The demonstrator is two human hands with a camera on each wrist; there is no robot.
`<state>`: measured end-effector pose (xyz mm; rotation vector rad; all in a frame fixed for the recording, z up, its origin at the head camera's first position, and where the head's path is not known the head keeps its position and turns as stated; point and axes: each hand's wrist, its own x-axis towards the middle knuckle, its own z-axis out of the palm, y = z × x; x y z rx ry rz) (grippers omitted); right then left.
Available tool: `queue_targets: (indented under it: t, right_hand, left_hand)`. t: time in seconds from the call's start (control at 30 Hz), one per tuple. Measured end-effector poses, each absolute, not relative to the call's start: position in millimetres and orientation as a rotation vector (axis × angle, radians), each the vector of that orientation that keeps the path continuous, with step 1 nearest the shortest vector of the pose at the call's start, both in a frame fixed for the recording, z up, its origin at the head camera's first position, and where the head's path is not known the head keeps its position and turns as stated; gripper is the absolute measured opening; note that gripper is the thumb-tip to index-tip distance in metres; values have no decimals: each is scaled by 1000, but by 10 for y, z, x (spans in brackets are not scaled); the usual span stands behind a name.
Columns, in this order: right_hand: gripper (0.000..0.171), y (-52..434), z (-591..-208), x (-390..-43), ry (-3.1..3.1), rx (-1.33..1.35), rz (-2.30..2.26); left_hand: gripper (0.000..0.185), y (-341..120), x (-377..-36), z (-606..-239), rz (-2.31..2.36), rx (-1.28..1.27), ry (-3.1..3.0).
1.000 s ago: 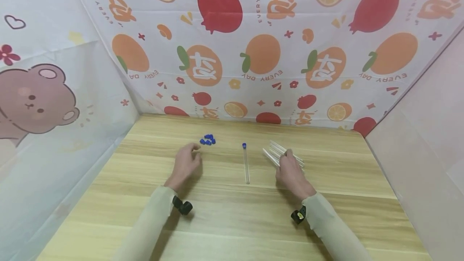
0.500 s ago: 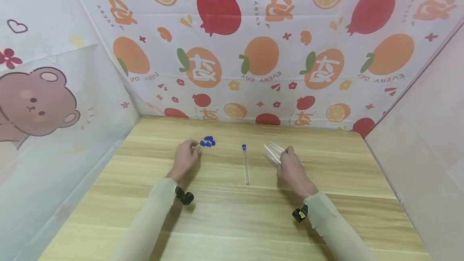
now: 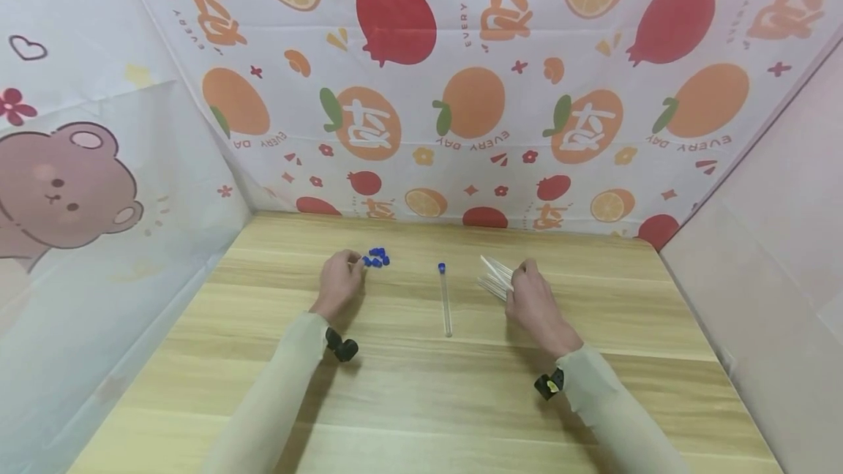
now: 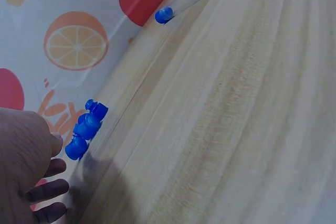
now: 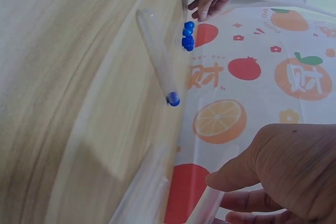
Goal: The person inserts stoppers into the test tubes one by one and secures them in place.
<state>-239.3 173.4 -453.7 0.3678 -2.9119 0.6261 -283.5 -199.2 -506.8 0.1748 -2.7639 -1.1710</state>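
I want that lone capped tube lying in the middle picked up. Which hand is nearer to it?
The right hand, slightly: it is at the loose tubes just right of the capped tube. The left hand is farther left, by the blue caps.

The left hand now reaches the blue caps, fingertips touching them; the right hand lifts one clear tube from the pile.

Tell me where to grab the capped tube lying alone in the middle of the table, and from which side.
Pinch the capped tube from above at its clear middle, fingers on its two long sides. It lies flat on the table, blue cap pointing away from the person, apart from the blue caps and the loose tubes, so both sides look free.
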Motion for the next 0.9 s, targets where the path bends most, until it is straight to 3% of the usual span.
queue_targets:
  t: [0.9]
  right_hand:
    - [15,1706,-4341,-2390,-2863,400,619]
  left_hand:
    - [30,-1918,-3006,-5139,-900,314,-2777]
